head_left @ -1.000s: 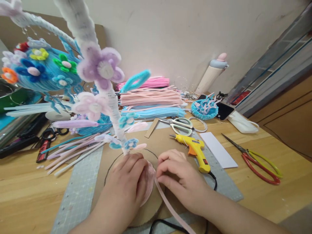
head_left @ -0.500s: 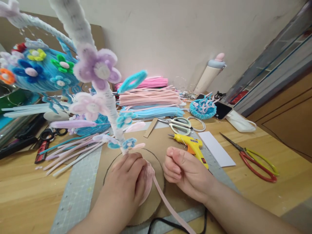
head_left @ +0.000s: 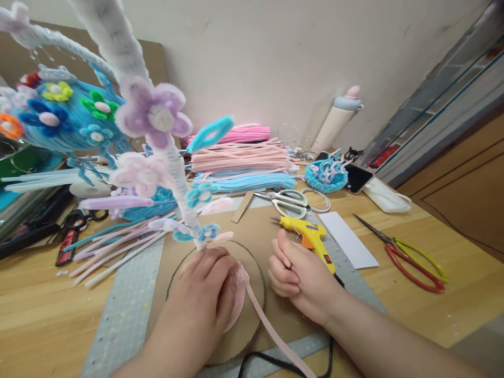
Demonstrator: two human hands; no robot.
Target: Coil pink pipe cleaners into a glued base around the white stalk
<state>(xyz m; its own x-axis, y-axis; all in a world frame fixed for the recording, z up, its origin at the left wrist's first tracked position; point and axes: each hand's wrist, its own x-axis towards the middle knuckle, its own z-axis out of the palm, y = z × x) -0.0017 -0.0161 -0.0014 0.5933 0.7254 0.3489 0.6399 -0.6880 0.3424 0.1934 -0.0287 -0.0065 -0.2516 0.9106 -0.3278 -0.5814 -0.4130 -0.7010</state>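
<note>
Tabletop (head_left: 43,320): left hand (head_left: 205,291) overlaps pink coil (head_left: 239,300), grip unclear; right hand (head_left: 300,275) closed, contents hidden.

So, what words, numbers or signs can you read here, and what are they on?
None can be read for sure.
Yellow glue gun: a small dark label on its side, too small to read.
Cutting mat: grid lines and tiny marks, too faint to read.
White stem: dark marks, too blurred to tell if they are writing.
Red-and-black tool: pale marks, too small to read.
</note>
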